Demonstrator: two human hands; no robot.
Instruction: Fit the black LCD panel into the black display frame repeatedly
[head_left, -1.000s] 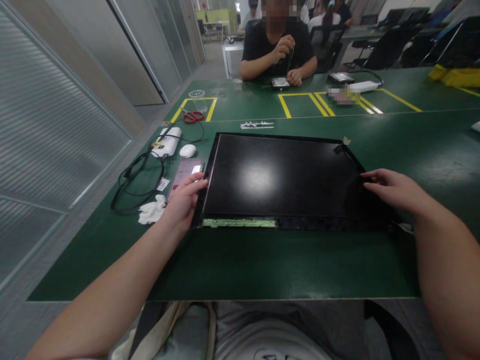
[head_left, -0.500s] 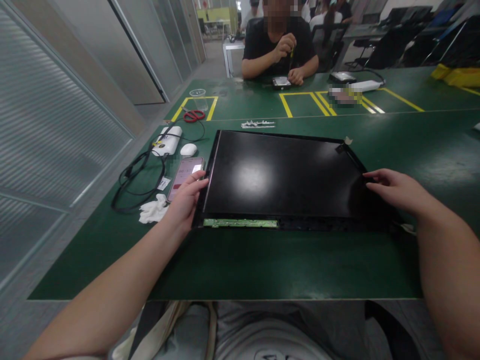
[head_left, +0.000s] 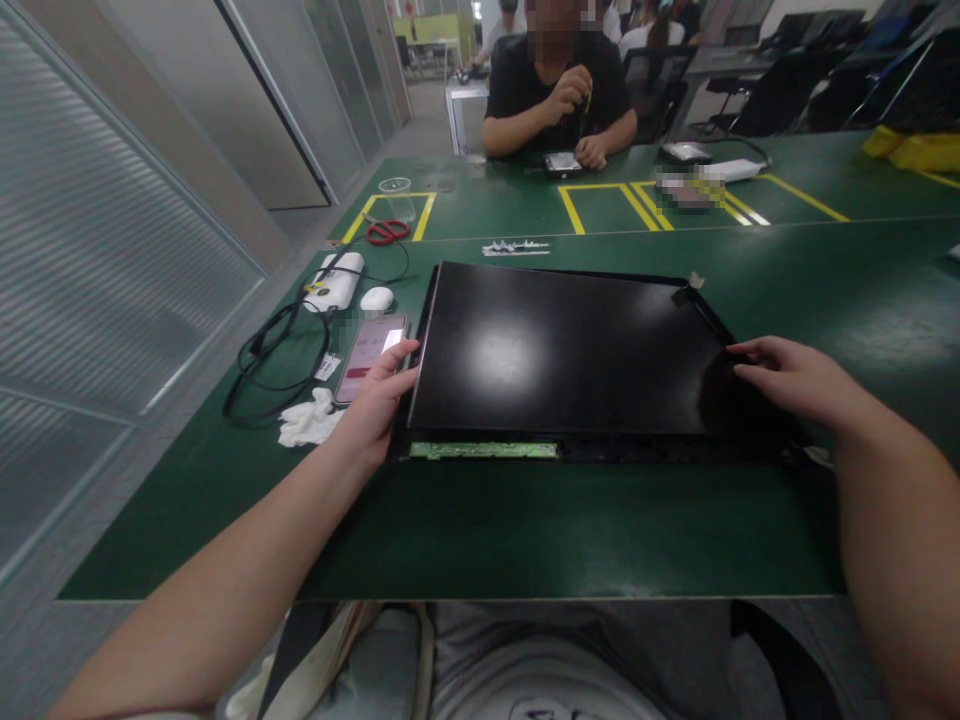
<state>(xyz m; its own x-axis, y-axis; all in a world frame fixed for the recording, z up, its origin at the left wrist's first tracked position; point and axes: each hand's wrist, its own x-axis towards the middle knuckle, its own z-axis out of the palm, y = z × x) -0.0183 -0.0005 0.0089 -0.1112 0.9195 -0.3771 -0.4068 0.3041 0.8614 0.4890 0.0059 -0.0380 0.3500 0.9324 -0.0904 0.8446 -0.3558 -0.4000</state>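
The left edge of a black LCD panel (head_left: 562, 350) is clasped by the left hand (head_left: 373, 400), the grip closed on it with the fingers along the rim. The right hand (head_left: 787, 385) is laid on the panel's right edge with fingers stretched out; whether that grip is closed around the edge cannot be told. Between the two grips the panel is seen lying on the green table (head_left: 525, 530), with a green circuit strip (head_left: 484, 450) exposed along its near edge. Just outside the left grip a smartphone (head_left: 369, 357) is lit, but its writing cannot be read. A crumpled white tissue (head_left: 306, 422) and a looped black cable (head_left: 274, 365) are found farther out. Beyond the left grip a white mouse (head_left: 376, 299) and red scissors (head_left: 387, 232) are placed. Well beyond both grips, a person in a black shirt (head_left: 555, 85) is seated.
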